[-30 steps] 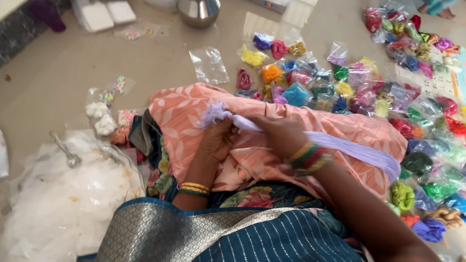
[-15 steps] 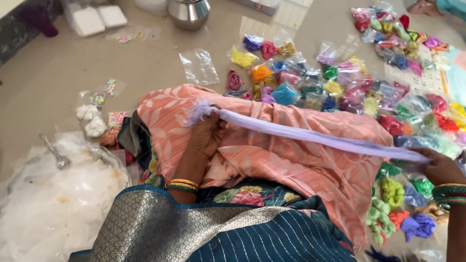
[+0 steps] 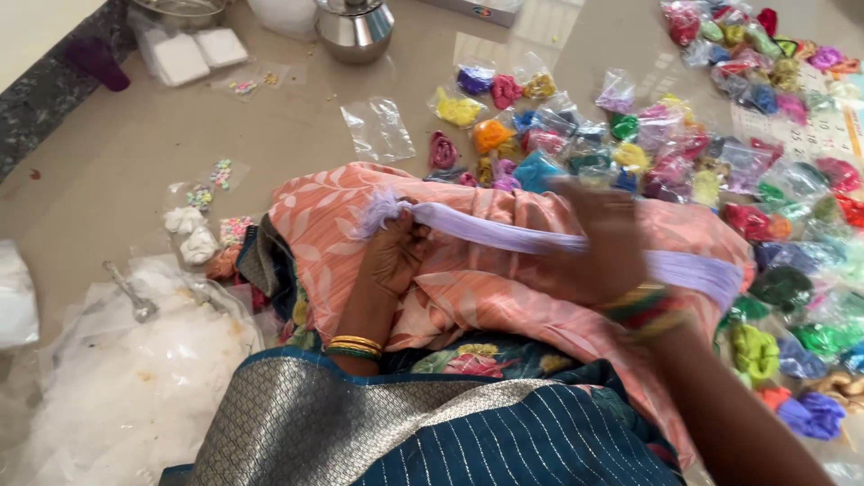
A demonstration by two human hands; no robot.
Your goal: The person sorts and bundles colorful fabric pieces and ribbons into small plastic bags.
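Note:
My left hand [image 3: 393, 257] pinches the frayed end of a bundle of lilac threads [image 3: 513, 238] against a peach patterned cloth [image 3: 468, 297] draped over my knee. The threads stretch to the right across the cloth. My right hand [image 3: 601, 243], blurred in motion, lies over the threads near their middle, fingers spread and wrapped loosely about them. Bangles ring both wrists.
Many small clear bags of coloured thread [image 3: 684, 153] cover the floor to the right and beyond the knee. An empty clear bag [image 3: 382, 128] lies ahead. A steel pot [image 3: 355, 29] stands at the back. White plastic sheeting [image 3: 117, 378] with a spoon [image 3: 126, 288] is at left.
My right hand slid far out to the right along the lilac threads, pulling them straight, and has now come back toward the middle. My left hand kept its hold on the frayed end.

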